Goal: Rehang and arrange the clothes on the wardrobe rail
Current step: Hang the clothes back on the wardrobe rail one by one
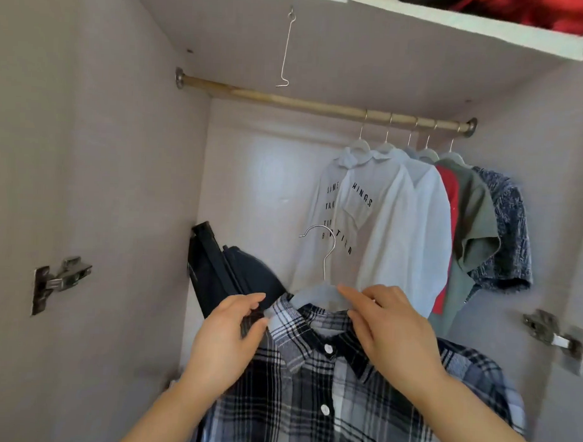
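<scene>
Holding a plaid shirt (310, 403) on a pale hanger (320, 294) at six o'clock in the view, both hands worked at its collar. The left hand (233, 334) pinched the collar's edge between thumb and fingers. The right hand (388, 330) gripped the other side of the collar, its index finger lying along the hanger. The hanger's metal hook stood free, well below the rail (287, 101). At two o'clock five garments hung together at the rail's end: a white lettered shirt (330, 209), a plain white shirt (415, 225), then red, green and speckled blue tops. The lettering read "SOME", "HINGS" and "TAK"; the lower lines were partly hidden. A dark bag (222, 271) leaned at nine o'clock.
</scene>
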### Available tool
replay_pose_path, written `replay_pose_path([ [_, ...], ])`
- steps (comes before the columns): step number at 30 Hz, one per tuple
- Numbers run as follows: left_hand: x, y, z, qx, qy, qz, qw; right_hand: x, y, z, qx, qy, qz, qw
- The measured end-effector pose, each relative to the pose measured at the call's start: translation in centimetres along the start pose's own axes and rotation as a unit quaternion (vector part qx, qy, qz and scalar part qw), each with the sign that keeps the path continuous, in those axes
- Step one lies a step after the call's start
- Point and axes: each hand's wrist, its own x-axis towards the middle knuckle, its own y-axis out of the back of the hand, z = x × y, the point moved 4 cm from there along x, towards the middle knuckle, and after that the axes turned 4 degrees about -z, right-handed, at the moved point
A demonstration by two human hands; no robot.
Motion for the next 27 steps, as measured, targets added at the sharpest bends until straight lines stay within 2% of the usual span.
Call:
replay_pose_path([
  [9,14.0,1.2,-2.0,0.08,-0.026,0.073,0.994,14.5,-3.6,7.3,-0.05,0.001,0.032,0.998],
  [18,25.2,1.8,-4.1,0.052,-0.064,0.103,0.991,27.1,-4.9,13.1,-0.13,-0.097,0.023,0.986],
  [27,31.6,1.2,-5.5,0.025,-0.106,0.116,0.987,33.5,-7.1,17.6,-0.143,-0.159,0.034,0.976],
])
